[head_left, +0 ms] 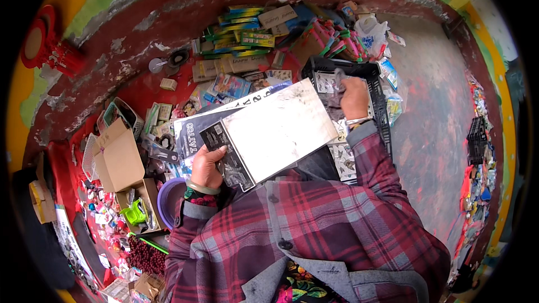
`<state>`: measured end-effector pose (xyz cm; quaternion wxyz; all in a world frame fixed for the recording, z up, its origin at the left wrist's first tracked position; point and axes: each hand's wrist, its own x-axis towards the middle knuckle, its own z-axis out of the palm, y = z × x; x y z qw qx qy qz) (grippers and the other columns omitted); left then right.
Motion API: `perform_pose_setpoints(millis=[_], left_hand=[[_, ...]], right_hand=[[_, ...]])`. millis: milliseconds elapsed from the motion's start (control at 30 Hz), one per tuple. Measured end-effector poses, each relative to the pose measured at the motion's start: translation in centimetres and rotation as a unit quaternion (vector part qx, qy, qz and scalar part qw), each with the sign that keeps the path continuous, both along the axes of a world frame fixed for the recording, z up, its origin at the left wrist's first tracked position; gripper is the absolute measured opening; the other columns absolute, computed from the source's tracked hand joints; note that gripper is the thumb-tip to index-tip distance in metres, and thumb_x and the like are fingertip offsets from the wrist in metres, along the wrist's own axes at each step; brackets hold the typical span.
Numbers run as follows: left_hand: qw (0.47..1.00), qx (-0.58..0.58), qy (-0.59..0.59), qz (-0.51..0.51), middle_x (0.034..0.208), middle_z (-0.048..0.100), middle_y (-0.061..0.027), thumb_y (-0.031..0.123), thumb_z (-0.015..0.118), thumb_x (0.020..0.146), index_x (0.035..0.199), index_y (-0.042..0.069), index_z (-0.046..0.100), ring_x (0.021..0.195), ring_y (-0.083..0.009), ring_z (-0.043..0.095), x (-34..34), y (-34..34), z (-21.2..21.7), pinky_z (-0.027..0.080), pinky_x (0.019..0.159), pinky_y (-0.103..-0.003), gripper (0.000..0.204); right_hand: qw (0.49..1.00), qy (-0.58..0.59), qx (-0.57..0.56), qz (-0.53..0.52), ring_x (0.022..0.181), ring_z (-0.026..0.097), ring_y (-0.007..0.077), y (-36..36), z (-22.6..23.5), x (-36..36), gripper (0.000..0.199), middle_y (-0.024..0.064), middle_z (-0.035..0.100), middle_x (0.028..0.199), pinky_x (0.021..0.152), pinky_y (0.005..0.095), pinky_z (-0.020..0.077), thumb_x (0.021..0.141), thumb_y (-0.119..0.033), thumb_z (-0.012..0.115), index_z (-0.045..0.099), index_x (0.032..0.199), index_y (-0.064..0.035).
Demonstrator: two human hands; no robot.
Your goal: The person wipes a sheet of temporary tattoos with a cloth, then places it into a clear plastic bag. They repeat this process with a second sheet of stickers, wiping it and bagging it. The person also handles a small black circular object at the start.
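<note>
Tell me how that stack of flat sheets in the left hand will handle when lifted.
The stack of sheets probably bends a little, since the left hand grips only one corner. It looks thin, so likely light. The glossy sleeves may slide apart.

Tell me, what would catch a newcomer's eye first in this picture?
At centre, the left hand holds a stack of large flat sheets, the top one pale. The right hand reaches into a black plastic crate just beyond. Bright boxes pile up against the worn red wall behind.
</note>
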<state>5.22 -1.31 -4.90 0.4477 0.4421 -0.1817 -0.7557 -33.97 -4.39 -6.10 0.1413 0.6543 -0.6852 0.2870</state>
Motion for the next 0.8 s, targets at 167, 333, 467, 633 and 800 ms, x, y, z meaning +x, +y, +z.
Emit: perform_pose_setpoints(millis=[167,333,467,633,800], left_hand=[[0.998,0.021,0.043,0.033,0.096,0.065,-0.0089,0.001,0.053,0.086,0.110,0.001,0.056,0.082,-0.0204,0.065,-0.3,0.1,0.7,0.055,0.075,-0.034,0.024],[0.996,0.027,0.077,0.042,0.098,0.065,-0.0081,0.009,0.053,0.091,0.110,0.003,0.056,0.084,-0.0200,0.064,-0.4,-0.5,-0.1,0.054,0.075,-0.035,0.021],[0.997,0.022,0.059,0.052,0.098,0.064,-0.0096,0.006,0.049,0.091,0.111,0.002,0.055,0.084,-0.0218,0.064,-0.1,-0.6,-1.4,0.054,0.075,-0.036,0.021],[0.998,0.028,0.035,0.050,0.099,0.064,-0.0103,0.003,0.047,0.091,0.112,0.001,0.053,0.085,-0.0238,0.065,-0.8,-0.5,0.1,0.055,0.078,-0.039,0.022],[0.998,0.026,0.019,0.053,0.099,0.064,-0.0106,0.004,0.052,0.090,0.111,0.000,0.052,0.085,-0.0216,0.065,-0.6,-0.4,0.7,0.055,0.077,-0.037,0.022]], right_hand=[[0.982,-0.060,-0.147,0.098,0.088,0.057,0.0318,0.6,8.0,5.9,0.024,0.0123,0.061,0.094,0.079,0.0403,0.0450,0.073,-0.002,0.056,0.062,0.095,-0.0028],[0.899,-0.088,0.021,0.428,0.108,0.055,0.0266,3.6,4.5,17.1,0.035,0.0087,0.059,0.116,0.084,0.0387,0.0423,0.076,-0.011,0.056,0.060,0.111,-0.0065],[0.853,-0.025,0.162,0.495,0.124,0.045,0.0234,4.5,1.7,18.9,0.046,0.0083,0.050,0.133,0.090,0.0363,0.0371,0.078,-0.015,0.055,0.053,0.123,-0.0092],[0.910,0.047,0.182,0.370,0.122,0.046,0.0234,4.8,1.2,14.7,0.049,0.0081,0.050,0.133,0.091,0.0370,0.0352,0.076,-0.015,0.055,0.052,0.124,-0.0080],[0.959,0.069,0.167,0.220,0.121,0.047,0.0244,4.7,2.7,10.7,0.044,0.0086,0.052,0.130,0.093,0.0374,0.0358,0.079,-0.010,0.050,0.054,0.123,-0.0095]])
